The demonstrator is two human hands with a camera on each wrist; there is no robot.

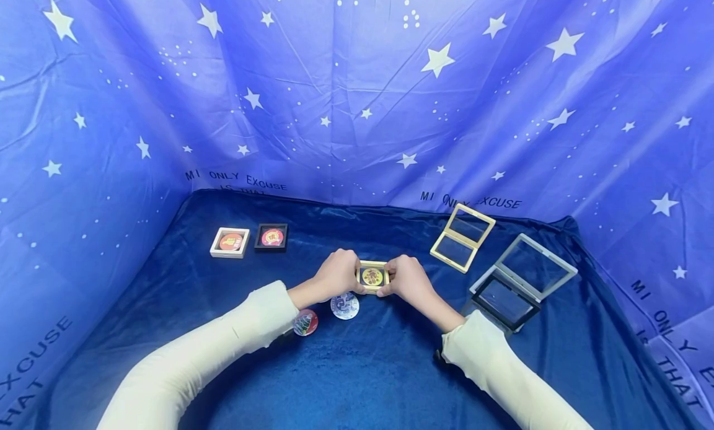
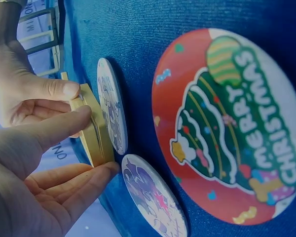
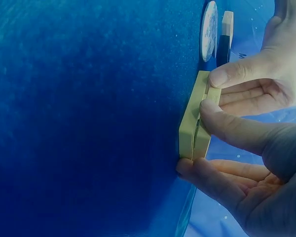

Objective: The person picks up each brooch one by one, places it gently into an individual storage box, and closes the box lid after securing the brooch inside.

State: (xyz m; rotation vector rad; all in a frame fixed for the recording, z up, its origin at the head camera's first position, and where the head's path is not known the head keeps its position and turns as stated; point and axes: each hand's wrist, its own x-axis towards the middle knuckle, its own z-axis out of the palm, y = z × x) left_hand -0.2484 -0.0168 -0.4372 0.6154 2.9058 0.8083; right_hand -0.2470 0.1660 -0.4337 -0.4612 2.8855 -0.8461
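- Pinching gold display case (image 3: 189, 126) at both ends with left hand (image 1: 338, 272) and right hand (image 1: 411, 280), pressing thumbs to near edge, fingers to far edge.
- Holding it just beyond pale round badge (image 1: 345, 307), low at blue velvet cloth (image 1: 346, 380); not showing whether touching.
- Framing round yellow medallion (image 1: 372, 277); showing seam between halves.
- Probably handling light and stiff like hard plastic, perhaps slightly slippery.
- Calling for grip on outer rims, sparing windows: likely being thin, dentable film, judging by clear panes of open gold case (image 1: 462, 237).

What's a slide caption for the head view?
Left hand and right hand hold a gold frame showing a yellow disc; open frames lie to the right on blue cloth.
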